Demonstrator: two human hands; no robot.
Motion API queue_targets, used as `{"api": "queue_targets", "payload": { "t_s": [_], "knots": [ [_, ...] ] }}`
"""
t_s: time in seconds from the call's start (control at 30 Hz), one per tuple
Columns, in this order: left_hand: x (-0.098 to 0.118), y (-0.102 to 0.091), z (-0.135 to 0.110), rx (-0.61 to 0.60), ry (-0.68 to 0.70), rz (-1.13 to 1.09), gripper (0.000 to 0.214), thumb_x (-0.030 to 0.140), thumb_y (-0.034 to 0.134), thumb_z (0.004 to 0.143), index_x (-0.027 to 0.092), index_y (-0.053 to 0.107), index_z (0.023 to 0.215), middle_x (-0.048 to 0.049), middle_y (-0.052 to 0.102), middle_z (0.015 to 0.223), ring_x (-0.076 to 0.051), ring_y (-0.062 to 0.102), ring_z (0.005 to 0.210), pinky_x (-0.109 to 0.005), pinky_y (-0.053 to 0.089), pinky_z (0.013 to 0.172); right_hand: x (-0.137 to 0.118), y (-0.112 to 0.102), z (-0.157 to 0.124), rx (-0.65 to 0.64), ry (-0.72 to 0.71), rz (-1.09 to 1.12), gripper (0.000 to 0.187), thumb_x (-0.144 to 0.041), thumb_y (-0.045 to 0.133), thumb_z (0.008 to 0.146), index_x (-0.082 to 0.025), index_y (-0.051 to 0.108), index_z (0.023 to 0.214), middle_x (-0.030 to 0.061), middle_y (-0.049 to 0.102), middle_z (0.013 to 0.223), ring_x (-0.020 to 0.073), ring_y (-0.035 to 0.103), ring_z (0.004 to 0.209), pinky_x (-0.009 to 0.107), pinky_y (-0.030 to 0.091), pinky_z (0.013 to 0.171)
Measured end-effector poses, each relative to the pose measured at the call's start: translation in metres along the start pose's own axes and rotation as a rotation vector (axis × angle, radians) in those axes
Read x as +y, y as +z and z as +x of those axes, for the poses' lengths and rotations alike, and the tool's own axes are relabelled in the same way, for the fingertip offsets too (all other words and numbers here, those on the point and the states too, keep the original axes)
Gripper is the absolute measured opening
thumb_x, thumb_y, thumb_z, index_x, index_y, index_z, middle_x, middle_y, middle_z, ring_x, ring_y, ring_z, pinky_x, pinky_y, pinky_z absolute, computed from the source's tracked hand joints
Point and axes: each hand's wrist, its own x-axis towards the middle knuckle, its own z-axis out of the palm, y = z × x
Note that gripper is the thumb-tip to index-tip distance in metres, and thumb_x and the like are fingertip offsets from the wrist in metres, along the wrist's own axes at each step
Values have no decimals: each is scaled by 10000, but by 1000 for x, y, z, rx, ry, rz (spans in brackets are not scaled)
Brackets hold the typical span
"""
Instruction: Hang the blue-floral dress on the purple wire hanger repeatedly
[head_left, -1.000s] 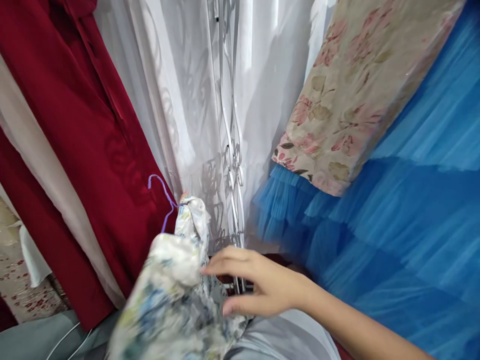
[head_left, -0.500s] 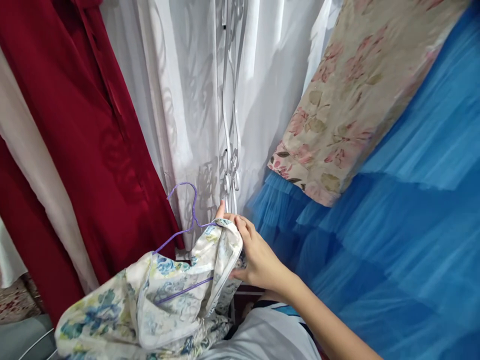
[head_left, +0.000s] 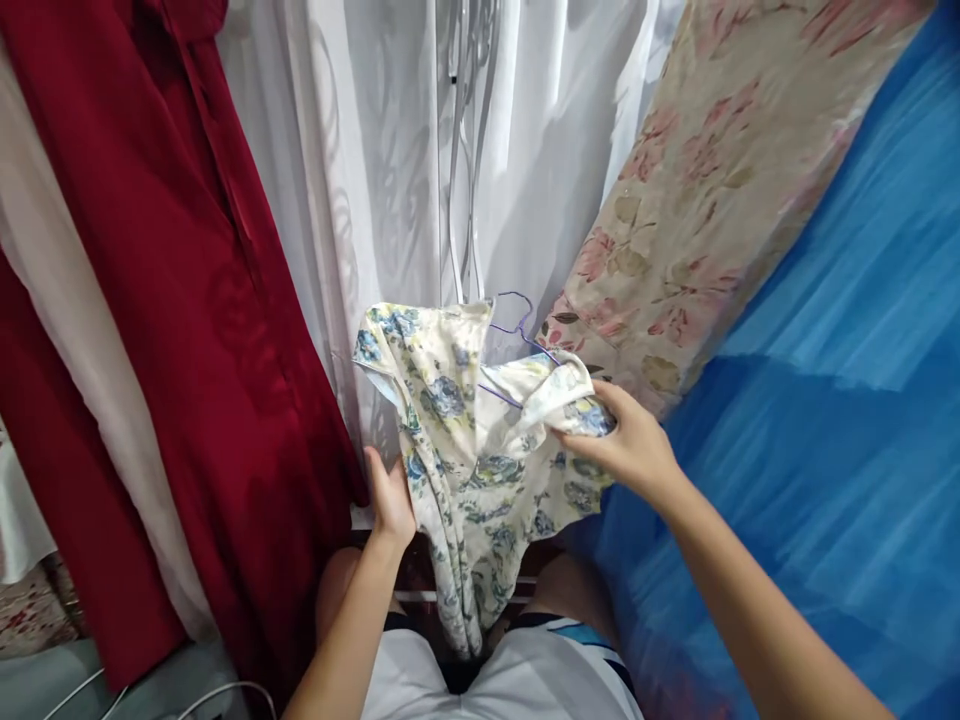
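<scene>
I hold up a white garment with a blue and yellow flower print (head_left: pixel 469 450) in front of me. A thin purple wire hanger (head_left: pixel 517 325) sticks out of its top. My right hand (head_left: pixel 626 440) pinches the garment's right shoulder, fingers closed on the cloth. My left hand (head_left: pixel 390 495) grips the garment's left edge lower down, with the thumb in front. The garment hangs down to my lap between my knees.
A dark red dress (head_left: pixel 172 300) hangs at the left beside a pale cloth strip (head_left: pixel 82 340). White sheer curtains (head_left: pixel 390 160) with a white metal grille (head_left: pixel 465 150) are straight ahead. A beige rose-print garment (head_left: pixel 712 180) and a blue tulle skirt (head_left: pixel 817 420) hang at the right.
The garment has been lifted from my lap and spread upright. My left hand has come into view on its left edge. My right hand moved up and right with the shoulder.
</scene>
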Motion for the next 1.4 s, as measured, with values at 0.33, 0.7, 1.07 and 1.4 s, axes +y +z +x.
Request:
{"api": "queue_targets", "payload": {
  "t_s": [0.33, 0.7, 1.07, 1.4],
  "knots": [
    [-38, -12, -49, 269, 104, 123, 498, 430, 753, 760, 175, 635, 1171, -117, 689, 1202, -304, 587, 1220, -437, 405, 1094, -13, -18, 19, -229, -305, 58, 776, -293, 775, 626, -266, 512, 1355, 62, 652, 1191, 314, 619, 1017, 384, 485, 853],
    [-65, -15, -100, 245, 6, 205, 454, 441, 719, 795, 109, 685, 1104, -168, 695, 1186, -317, 626, 1163, -397, 475, 1005, -46, 118, -155, -348, 373, 836, 337, -478, 449, 969, -216, 596, 815, 50, 629, 726, 215, 596, 650, 347, 471, 623],
    [-38, 3, -116, 294, 78, 226, 443, 438, 734, 774, 107, 707, 1068, -163, 727, 1089, -313, 666, 1079, -395, 513, 948, -56, 126, -149, -450, 473, 975, 317, -514, 605, 876, -203, 542, 872, 13, 627, 715, 147, 531, 599, 253, 372, 534],
    [-52, -20, -109, 413, 153, 323, 401, 380, 692, 827, 155, 611, 1150, -139, 679, 1134, -283, 648, 1080, -386, 527, 910, -48, 123, -160, -456, 490, 955, 316, -385, 500, 917, -219, 411, 663, -78, 371, 507, 92, 308, 472, 246, 245, 481]
  ]
}}
